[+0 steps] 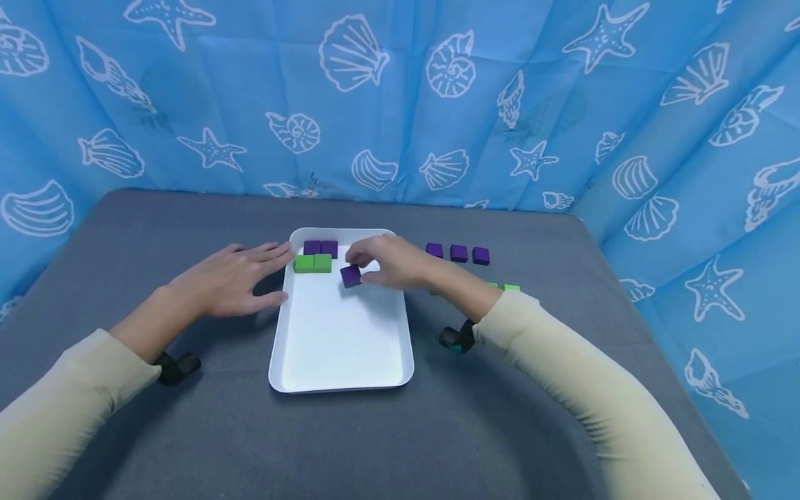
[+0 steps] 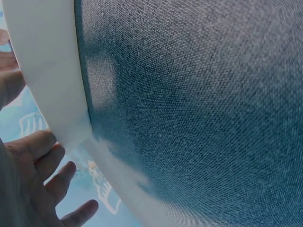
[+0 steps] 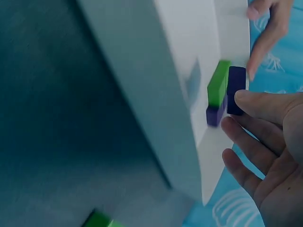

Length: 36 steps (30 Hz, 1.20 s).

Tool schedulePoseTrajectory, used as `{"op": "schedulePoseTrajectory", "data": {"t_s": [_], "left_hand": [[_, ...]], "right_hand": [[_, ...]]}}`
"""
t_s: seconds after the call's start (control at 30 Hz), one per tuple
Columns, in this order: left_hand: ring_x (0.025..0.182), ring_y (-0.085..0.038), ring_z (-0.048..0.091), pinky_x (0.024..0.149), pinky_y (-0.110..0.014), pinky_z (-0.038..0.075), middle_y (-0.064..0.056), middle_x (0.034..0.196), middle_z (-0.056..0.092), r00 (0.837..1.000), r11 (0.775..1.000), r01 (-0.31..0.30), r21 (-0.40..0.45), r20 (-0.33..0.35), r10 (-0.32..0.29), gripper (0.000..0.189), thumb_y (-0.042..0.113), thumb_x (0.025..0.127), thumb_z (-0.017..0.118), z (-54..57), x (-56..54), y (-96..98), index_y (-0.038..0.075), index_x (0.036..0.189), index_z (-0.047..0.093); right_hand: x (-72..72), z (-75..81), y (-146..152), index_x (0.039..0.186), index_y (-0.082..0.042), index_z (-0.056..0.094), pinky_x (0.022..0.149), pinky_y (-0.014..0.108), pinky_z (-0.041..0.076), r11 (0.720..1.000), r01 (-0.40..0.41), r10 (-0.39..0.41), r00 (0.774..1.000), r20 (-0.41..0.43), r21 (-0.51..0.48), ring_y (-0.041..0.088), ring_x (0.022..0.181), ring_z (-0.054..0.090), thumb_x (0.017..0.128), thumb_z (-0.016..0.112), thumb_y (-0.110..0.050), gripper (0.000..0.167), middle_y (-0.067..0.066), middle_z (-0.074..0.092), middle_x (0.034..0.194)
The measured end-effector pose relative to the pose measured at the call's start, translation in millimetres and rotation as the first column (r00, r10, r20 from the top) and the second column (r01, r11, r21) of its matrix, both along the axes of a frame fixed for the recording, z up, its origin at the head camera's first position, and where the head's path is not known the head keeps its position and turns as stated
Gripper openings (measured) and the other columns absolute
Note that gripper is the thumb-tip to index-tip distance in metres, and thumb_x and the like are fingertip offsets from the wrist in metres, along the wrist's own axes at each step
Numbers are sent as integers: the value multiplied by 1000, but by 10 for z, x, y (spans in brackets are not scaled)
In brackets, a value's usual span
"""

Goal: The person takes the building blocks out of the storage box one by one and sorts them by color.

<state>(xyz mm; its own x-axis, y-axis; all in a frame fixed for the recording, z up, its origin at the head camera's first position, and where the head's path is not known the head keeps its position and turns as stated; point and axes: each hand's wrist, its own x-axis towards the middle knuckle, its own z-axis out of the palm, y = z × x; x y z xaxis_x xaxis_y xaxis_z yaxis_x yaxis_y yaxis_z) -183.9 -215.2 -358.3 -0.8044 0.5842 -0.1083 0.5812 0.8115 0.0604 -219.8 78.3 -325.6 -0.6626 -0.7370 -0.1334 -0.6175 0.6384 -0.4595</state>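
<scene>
A white tray (image 1: pixel 340 347) lies on the grey table, with two purple blocks (image 1: pixel 321 248) and two green blocks (image 1: pixel 313 264) side by side in its far left corner. Over the tray, my right hand (image 1: pixel 386 262) pinches another purple block (image 1: pixel 351 276) between thumb and fingers; the right wrist view also shows this held block (image 3: pixel 236 90) above the tray. My left hand (image 1: pixel 237 281) touches the tray's left rim with its fingers straight and spread. In the left wrist view, the fingertips (image 2: pixel 45 142) meet the outside of the tray wall (image 2: pixel 52 71).
Right of the tray stands a row of purple blocks (image 1: pixel 459 253). Nearer, green blocks (image 1: pixel 511 287) are partly hidden behind the right forearm. A blue curtain (image 1: pixel 400 104) with white shells hangs behind the table (image 1: pixel 375 444).
</scene>
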Motion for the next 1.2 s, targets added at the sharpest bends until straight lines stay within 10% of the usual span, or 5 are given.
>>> {"op": "schedulePoseTrajectory", "data": {"t_s": [0.77, 1.2], "left_hand": [[143, -39, 36, 105, -69, 32, -15, 160, 31, 1000, 1000, 12, 18, -4, -12, 78, 54, 97, 52, 19, -8, -5, 7, 156, 32], [144, -39, 34, 105, -70, 30, -15, 161, 29, 1000, 1000, 7, 4, 6, -7, 79, 55, 97, 51, 4, 0, -19, 8, 156, 30]], "right_hand": [[-13, -109, 1634, 127, 5, 62, 91, 52, 51, 943, 243, -272, 956, -107, -226, 35, 111, 63, 93, 61, 3, 33, 21, 66, 121], [-27, -286, 2337, 128, 8, 58, 94, 57, 48, 862, 431, -466, 881, -83, -266, 45, 117, 57, 94, 60, 6, 34, 28, 61, 127]]}}
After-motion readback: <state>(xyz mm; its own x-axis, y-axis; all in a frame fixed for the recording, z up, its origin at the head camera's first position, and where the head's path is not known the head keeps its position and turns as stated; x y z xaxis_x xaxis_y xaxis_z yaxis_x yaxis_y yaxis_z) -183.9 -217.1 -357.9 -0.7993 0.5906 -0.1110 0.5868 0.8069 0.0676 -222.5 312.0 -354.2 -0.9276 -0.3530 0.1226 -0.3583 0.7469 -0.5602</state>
